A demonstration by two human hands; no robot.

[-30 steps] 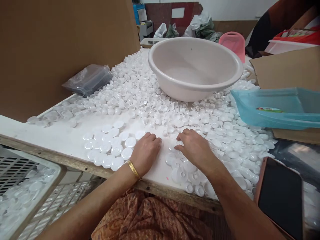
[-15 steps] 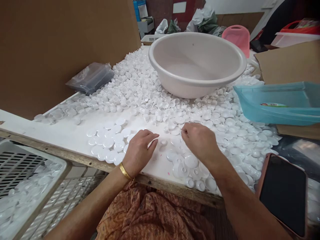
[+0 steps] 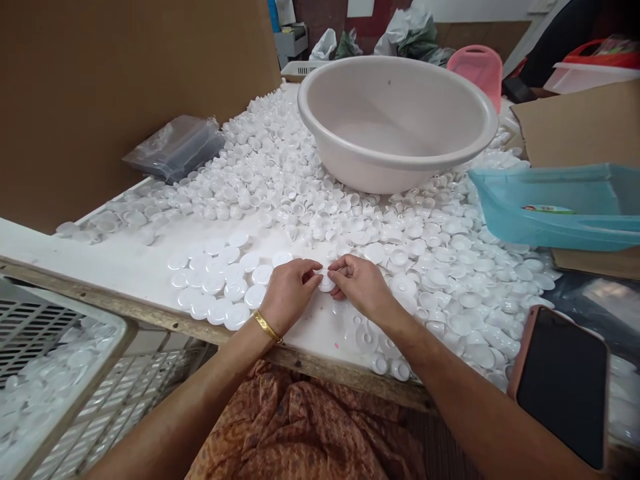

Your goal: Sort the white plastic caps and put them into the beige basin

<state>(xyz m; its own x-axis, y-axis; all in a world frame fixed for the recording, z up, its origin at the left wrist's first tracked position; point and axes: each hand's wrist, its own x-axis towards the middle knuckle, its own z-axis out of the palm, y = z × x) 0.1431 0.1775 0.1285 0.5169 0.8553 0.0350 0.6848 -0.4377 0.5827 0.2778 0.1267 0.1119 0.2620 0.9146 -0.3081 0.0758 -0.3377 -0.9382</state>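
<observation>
White worktop [image 3: 115,267] underneath | pinching small disc [image 3: 326,282] between fingertips of left hand [image 3: 291,293] and right hand [image 3: 364,288] | at 9 o'clock, overlapping white rounds [image 3: 214,283] | at 1 o'clock, pale basin [image 3: 380,175]

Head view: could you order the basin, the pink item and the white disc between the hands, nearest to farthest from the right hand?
From the right hand:
1. White disc, at its fingertips.
2. Basin, farther forward.
3. Pink item, behind the basin, right.

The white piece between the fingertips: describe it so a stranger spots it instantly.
Start at the big pale basin on the table. Come nearer, to the left hand and right hand. The round white piece differs from the similar white pieces around it by sitting between both hands' fingertips.
</observation>
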